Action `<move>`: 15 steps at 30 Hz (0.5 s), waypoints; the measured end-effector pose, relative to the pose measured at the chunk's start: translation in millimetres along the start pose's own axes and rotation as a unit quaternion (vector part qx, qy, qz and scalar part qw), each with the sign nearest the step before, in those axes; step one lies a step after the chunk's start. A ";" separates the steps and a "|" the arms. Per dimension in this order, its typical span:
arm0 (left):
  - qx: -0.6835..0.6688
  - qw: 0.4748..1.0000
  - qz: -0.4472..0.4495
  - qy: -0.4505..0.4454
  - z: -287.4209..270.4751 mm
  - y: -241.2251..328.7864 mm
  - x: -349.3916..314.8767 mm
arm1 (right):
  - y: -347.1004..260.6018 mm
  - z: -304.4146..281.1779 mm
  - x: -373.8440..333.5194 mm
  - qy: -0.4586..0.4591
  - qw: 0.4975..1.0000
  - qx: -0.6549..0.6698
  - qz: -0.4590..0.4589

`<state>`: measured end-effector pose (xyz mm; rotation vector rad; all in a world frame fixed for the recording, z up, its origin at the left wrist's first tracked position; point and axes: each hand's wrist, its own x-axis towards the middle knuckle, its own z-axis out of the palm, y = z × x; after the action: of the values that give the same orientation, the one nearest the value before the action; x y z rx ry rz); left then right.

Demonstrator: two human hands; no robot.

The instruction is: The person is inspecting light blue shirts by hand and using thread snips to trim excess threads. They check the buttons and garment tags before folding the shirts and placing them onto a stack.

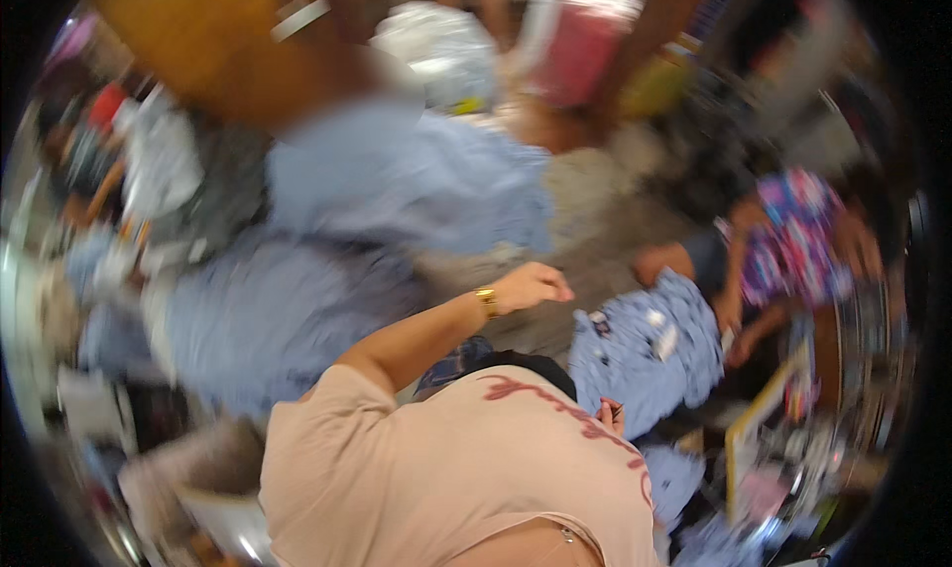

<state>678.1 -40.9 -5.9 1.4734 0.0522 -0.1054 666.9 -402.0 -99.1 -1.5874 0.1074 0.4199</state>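
My left hand [533, 287], a gold watch or bracelet [486, 302] at its wrist, is held out over the floor with its fingers curled together. Whatever may be in those fingers is hidden. Only part of my right hand [612, 415] shows past my shirt front. Its fingers are bent around a small dark thing I cannot make out, next to a light blue cloth [650, 349] with small white and dark bits on it. Beyond my left hand lies a big heap of light blue cloth [397, 185].
More blue-grey cloth [288, 319] is heaped at my left. A person [793, 240] in a bright patterned top sits at the right, hands near the light blue cloth. Other people sit at the far left. White [436, 51] and red [580, 46] bundles stand at the back. Much is blurred.
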 end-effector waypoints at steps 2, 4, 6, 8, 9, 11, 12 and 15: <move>0.104 0.992 -0.014 0.073 -16.1 -14.0 -53.0 | 1.0 25.0 11.3 -0.107 0.992 -0.060 -0.005; 0.160 0.971 -0.033 0.177 -27.1 -13.7 -121.2 | -4.8 56.1 7.7 -0.183 0.977 -0.105 -0.023; 0.226 0.925 0.004 0.305 -34.8 -38.0 -182.5 | -29.1 92.1 8.7 -0.271 0.953 -0.138 0.005; 0.270 0.874 -0.025 0.404 -50.0 -31.3 -258.8 | -26.8 131.8 5.8 -0.294 0.941 -0.166 -0.024; 0.281 0.832 -0.034 0.478 -58.4 -32.7 -298.1 | -20.4 149.7 -0.9 -0.300 0.937 -0.176 -0.039; 0.263 0.735 -0.057 0.623 -73.3 -43.9 -384.1 | -11.3 199.7 -16.0 -0.350 0.911 -0.216 -0.040; 0.237 0.681 -0.068 0.690 -80.4 -53.6 -427.5 | -6.9 225.3 -24.2 -0.371 0.897 -0.237 -0.040; 0.190 0.528 -0.108 0.821 -106.5 -59.5 -544.0 | 32.2 301.5 -57.5 -0.422 0.857 -0.296 0.022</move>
<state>134.2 80.7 -20.9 1.4563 1.8713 1.2093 543.2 -119.6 -112.0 -1.8479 -0.7268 1.2392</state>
